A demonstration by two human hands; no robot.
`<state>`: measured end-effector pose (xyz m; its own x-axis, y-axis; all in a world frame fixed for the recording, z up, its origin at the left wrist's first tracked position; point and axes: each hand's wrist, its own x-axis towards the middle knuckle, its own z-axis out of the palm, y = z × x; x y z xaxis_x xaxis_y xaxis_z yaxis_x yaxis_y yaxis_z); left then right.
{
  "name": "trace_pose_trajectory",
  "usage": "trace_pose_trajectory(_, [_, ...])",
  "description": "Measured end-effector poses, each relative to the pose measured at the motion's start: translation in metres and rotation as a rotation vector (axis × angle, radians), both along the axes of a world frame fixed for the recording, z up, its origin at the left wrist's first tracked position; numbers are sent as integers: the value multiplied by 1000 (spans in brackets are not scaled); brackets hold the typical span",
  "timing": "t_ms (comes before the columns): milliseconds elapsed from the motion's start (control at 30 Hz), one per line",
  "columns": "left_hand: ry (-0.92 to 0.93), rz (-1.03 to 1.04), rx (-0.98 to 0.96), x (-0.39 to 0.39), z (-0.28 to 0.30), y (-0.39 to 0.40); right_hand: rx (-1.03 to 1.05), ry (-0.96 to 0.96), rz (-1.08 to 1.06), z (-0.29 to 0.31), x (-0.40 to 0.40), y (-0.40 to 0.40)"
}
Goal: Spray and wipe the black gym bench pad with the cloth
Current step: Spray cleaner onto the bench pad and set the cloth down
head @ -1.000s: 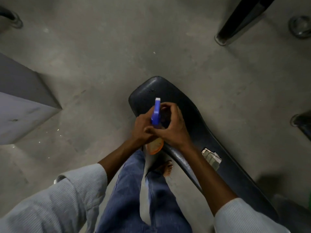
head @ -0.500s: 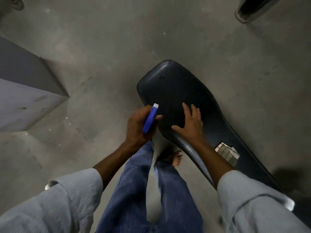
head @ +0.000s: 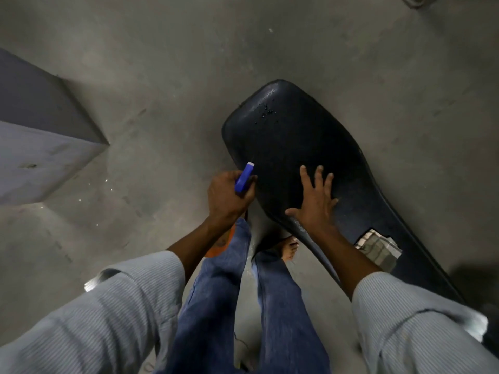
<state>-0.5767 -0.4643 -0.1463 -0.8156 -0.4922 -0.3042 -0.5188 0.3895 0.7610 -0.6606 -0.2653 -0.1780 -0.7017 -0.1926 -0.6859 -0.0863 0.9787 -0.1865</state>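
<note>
Gripping spray bottle point(head: 244, 177), left hand point(head: 229, 197); right hand point(head: 314, 197) flat on pad point(head: 283, 136).

Bench pad point(head: 291, 136) to our right, block point(head: 40, 147) to our left, floor point(head: 175, 63) beneath.
We see our right hand point(head: 316, 201) resting flat on the pad, the folded cloth point(head: 378, 248) lying on the pad nearer us, and our left hand point(head: 229, 195) holding the spray bottle point(head: 244, 176) at the pad's left edge.

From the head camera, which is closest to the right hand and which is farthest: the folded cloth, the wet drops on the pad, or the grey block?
Measured from the right hand:
1. Folded checked cloth, on the black bench pad behind the wrist, and the wet drops, ahead at the pad's far end: too close to call.
2. Grey block, far off to the left on the floor.
</note>
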Motion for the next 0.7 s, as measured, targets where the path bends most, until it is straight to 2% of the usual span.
trace_pose_trajectory(233, [-199, -36, -60, 13, -8, 6, 41, 28, 7, 0, 2, -6])
trace_pose_trajectory(567, [-325, -249, -66, 38, -5, 41, -34, 25, -3, 5, 1, 2])
trace_pose_trajectory(700, [-370, -273, -34, 40, -3, 56, -61, 114, -32, 14, 4, 29])
